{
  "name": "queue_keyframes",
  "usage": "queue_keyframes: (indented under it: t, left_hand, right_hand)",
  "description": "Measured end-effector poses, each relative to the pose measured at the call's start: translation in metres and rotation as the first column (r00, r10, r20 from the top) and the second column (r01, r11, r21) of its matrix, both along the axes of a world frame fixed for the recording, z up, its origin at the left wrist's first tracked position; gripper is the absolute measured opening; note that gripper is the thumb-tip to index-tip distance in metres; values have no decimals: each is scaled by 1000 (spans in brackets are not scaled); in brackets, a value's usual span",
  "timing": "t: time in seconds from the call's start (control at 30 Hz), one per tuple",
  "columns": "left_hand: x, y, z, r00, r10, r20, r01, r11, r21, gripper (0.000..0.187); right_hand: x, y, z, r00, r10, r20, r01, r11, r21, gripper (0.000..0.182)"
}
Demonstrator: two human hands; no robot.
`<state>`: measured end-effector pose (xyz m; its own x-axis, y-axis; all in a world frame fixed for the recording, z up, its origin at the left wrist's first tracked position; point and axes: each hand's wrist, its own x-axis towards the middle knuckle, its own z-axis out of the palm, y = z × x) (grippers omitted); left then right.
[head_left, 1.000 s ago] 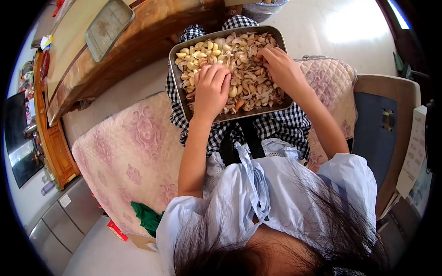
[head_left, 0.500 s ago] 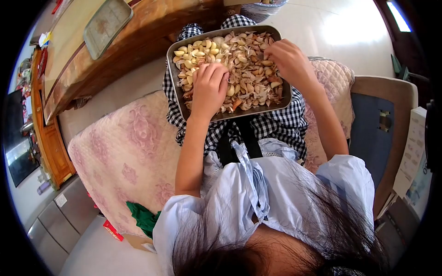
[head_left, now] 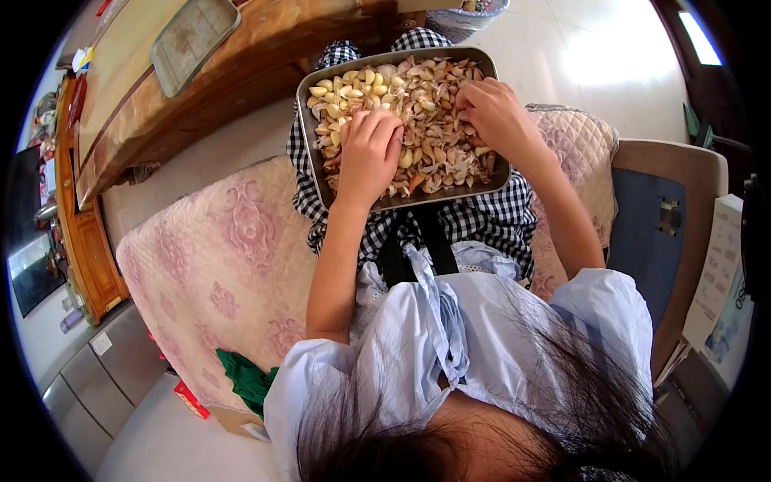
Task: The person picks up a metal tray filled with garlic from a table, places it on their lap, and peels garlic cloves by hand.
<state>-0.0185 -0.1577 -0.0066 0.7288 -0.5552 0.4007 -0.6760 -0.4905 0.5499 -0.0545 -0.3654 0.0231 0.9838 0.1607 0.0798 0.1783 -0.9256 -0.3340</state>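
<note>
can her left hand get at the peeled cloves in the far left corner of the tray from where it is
Probably yes. The left hand rests on the heap in the metal tray, and the pile of peeled cloves lies just beyond its fingertips. Nothing stands between them; the right hand is off to the other side.

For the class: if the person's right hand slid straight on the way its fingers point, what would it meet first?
The right hand points up-left across the metal tray. It would probably meet the garlic skins and cloves heaped just ahead of its fingertips; depth is uncertain.
</note>
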Motion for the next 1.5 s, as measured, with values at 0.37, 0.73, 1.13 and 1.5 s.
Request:
queue_keyframes:
  t: [0.37,0.73,1.13,1.5]
  left_hand:
    - [0,-1,2,1000,-4,21,4,1000,16,6]
    - [-3,-16,17,991,85,102,-60,972,-225,23]
    - [-10,-23,22,948,-191,-255,33,855,-517,33]
    - [-14,-22,17,819,-252,-516,-193,726,-660,14]
  right_hand:
    - [-8,9,-7,999,-33,-37,31,997,-68,25]
    - [-11,14,15,963,-123,-241,259,677,689,33]
    - [-19,46,-14,923,239,-302,383,-484,787,11]
    - [-21,62,-9,976,-17,-218,211,-190,959,20]
